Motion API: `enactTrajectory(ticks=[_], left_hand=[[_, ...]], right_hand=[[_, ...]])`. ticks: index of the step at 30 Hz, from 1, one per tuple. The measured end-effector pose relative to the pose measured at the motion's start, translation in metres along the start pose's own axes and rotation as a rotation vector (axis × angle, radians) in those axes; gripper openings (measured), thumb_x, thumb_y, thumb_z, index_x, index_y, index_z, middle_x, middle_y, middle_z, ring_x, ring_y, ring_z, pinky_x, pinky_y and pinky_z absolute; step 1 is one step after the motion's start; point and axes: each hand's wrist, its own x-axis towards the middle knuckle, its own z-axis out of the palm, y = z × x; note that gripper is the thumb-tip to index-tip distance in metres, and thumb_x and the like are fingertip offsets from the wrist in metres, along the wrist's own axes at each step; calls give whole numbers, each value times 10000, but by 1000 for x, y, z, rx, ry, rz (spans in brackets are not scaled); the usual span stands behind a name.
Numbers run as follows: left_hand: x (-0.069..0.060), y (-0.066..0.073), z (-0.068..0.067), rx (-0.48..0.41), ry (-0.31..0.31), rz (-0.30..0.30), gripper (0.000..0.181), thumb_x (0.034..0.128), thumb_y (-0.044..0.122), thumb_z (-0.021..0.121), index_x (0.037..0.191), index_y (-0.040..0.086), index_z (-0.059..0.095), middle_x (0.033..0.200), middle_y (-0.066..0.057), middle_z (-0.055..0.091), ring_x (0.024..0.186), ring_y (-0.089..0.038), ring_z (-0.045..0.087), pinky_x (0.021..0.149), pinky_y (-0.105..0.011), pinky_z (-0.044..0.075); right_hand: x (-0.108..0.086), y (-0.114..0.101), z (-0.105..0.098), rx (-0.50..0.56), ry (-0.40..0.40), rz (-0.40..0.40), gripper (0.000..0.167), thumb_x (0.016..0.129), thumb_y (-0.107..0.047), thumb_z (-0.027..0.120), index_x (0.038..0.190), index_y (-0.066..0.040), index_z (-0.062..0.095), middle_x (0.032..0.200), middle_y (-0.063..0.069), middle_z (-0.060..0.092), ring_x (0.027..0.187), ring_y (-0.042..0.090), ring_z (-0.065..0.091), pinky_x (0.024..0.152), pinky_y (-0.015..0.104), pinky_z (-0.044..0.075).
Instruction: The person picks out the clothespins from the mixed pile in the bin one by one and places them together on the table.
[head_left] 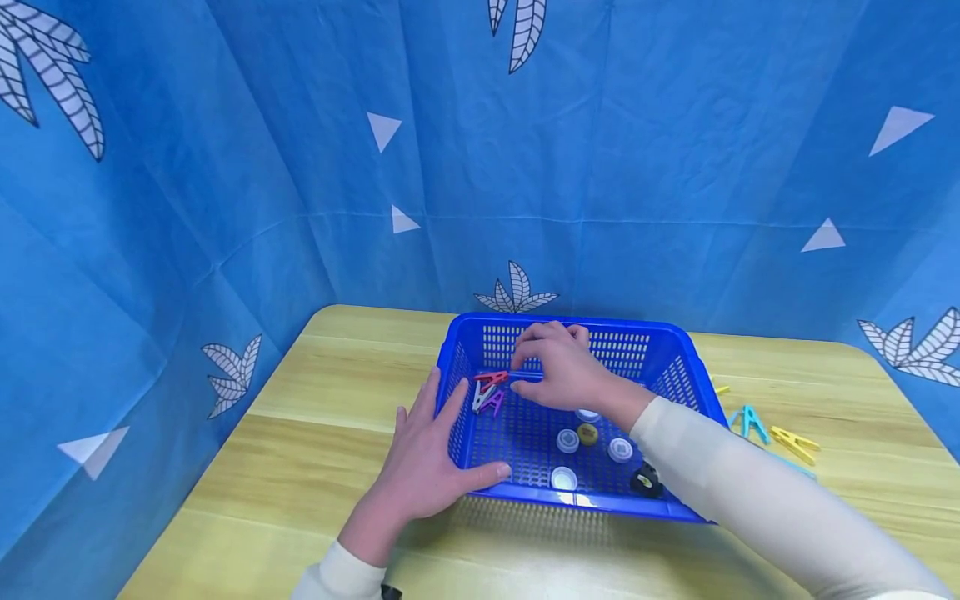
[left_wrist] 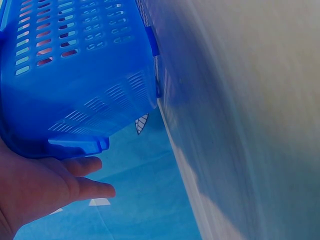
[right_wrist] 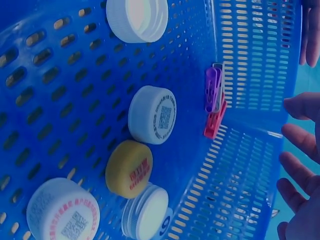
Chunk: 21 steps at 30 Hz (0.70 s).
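Observation:
My left hand [head_left: 423, 475] is at the near left corner of a blue plastic basket [head_left: 517, 492], fingers spread along the left side and thumb by the front rim. In the left wrist view, fingers [left_wrist: 90, 187] extend beside the basket's outer wall. Over the basket's left half is my right hand [head_left: 558, 367], fingers bent and apart, with no held thing visible. Close to its fingertips lie red clothespins [head_left: 492, 377], a white clothespin [head_left: 482, 397] and a purple clothespin [head_left: 492, 402]. Bottle caps rest on the basket floor, among them a yellow cap [head_left: 587, 434] and a white cap [right_wrist: 152, 115].
A black object [head_left: 646, 481] sits in the basket's front right corner. Outside, right of the basket, a teal clothespin [head_left: 753, 424] and yellow clothespins [head_left: 795, 443] lie on the wooden table [head_left: 300, 483]. A blue patterned curtain [head_left: 525, 167] hangs behind.

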Motion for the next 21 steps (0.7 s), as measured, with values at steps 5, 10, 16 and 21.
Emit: enactTrajectory(ticks=[5, 10, 16, 21], left_hand=[[0, 0, 0, -4, 2, 6, 1221, 687, 919, 534, 1601, 163, 244, 1663, -122, 15, 1505, -296, 36, 1121, -658, 68], [-1, -1, -1, -5, 8, 12, 1218, 690, 914, 539, 1598, 155, 251, 1662, -129, 15, 1504, -291, 32, 1119, -657, 69], [-1, -1, -1, -5, 11, 18, 1201, 702, 885, 573, 1598, 152, 253, 1661, -130, 14, 1503, -286, 22, 1118, -654, 64], [-1, 0, -1, -14, 10, 20, 1172, 720, 809, 659, 1597, 147, 252, 1659, -135, 6, 1501, -292, 22, 1118, -651, 50]], right_hand=[[2, 0, 4, -3, -9, -1, 126, 792, -314, 837, 860, -292, 733, 1140, -49, 630, 1145, 235, 485, 902, 586, 242], [3, 1, 8, -16, -36, 9, 132, 790, -334, 831, 862, -294, 728, 1169, -31, 639, 1167, 232, 473, 922, 600, 232], [5, 0, 11, -45, -60, 8, 151, 779, -359, 836, 874, -296, 736, 1179, -26, 633, 1170, 257, 473, 920, 602, 244], [7, 0, 13, -47, -91, 11, 167, 784, -341, 840, 908, -263, 759, 1213, -7, 621, 1176, 269, 458, 912, 598, 239]])
